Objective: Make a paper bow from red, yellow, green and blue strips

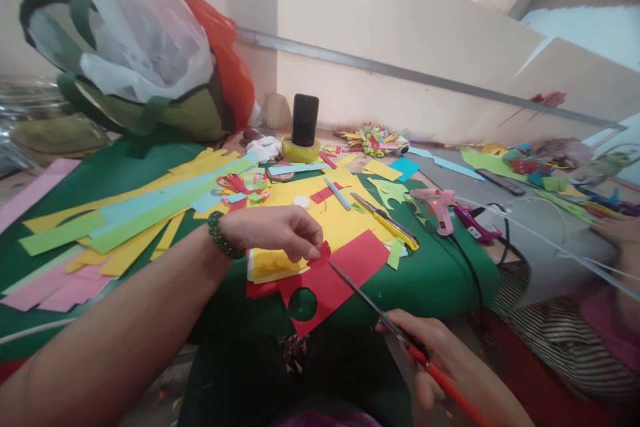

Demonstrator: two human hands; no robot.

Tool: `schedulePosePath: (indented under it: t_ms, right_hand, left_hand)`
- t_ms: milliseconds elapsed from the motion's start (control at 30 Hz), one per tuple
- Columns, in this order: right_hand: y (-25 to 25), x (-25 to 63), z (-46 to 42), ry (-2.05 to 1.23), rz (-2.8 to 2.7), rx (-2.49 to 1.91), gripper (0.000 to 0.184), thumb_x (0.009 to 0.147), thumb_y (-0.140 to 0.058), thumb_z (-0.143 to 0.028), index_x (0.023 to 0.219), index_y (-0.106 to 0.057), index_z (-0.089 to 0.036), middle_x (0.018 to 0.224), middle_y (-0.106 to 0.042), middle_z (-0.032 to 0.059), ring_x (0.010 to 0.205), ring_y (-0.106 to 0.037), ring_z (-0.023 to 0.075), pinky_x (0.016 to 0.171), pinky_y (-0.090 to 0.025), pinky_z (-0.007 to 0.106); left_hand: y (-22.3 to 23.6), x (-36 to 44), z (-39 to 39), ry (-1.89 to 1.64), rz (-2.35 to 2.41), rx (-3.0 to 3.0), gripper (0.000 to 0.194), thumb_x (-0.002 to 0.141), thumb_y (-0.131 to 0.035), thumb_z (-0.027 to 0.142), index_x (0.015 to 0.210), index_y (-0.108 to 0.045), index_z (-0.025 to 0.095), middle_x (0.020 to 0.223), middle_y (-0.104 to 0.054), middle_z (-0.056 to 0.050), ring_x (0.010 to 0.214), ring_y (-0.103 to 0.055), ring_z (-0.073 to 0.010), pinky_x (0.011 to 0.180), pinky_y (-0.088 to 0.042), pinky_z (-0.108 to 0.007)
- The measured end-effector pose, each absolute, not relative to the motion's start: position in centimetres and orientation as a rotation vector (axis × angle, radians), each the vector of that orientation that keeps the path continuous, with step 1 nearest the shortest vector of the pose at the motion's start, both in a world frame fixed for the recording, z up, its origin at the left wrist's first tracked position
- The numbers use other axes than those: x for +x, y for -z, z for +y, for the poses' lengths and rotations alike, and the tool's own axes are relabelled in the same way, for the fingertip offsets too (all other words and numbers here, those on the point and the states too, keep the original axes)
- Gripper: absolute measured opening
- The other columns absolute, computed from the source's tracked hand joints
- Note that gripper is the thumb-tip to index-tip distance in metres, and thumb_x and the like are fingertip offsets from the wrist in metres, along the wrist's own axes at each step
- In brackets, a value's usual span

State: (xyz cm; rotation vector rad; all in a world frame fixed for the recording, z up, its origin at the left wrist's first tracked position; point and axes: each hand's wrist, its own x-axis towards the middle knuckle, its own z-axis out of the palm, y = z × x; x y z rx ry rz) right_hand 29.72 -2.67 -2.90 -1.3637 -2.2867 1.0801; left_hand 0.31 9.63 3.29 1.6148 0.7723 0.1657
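Note:
Between the thumb and fingers of my left hand [285,232] is a small red paper piece [325,251] with a notched edge. My right hand [440,353] grips a pair of scissors [370,302] with orange-red handles. Their blade tips lie close beside the small piece; I cannot tell if they touch it. Below both hands, a red paper sheet [357,260] with a round hole cut in it lies at the table's front edge. Under it and to the left are yellow sheets [275,267].
A yellow utility knife [387,220], a light-blue pen [337,193] and a pink glue gun [437,207] lie right of centre. A phone [305,120] stands at the back. Paper strips [150,207] spread left, before a green bag [175,113]. Another person's hand [620,230] shows far right.

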Motion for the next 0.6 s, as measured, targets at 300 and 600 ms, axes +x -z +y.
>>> schedulePosePath:
  t_ms: [300,600]
  right_hand:
    - [3.6,29.9,-2.9,-1.086,-2.262,-1.313,0.068,0.077,-0.042,-0.083,0.09,-0.059,-0.018,0.074,-0.055,0.0001,0.066,-0.045,0.0152,0.059,-0.042,0.023]
    - [4.6,30.0,-2.7,-1.209,-2.188,-1.323,0.08,0.07,-0.041,-0.089,0.098,-0.062,-0.017,0.064,-0.05,-0.0019,0.06,-0.041,0.0133,0.05,-0.033,0.021]
  left_hand:
    - [-3.4,0.4,9.6,-0.307,0.817,1.511,0.023,0.067,-0.079,0.032,0.07,-0.065,0.015,0.066,-0.068,0.001,0.061,-0.061,-0.0095,0.06,-0.049,-0.021]
    - [-3.1,0.5,9.6,-0.298,0.814,1.47,0.025,0.066,-0.081,0.033,0.071,-0.065,0.015,0.067,-0.07,0.0,0.063,-0.065,-0.0107,0.063,-0.051,-0.022]
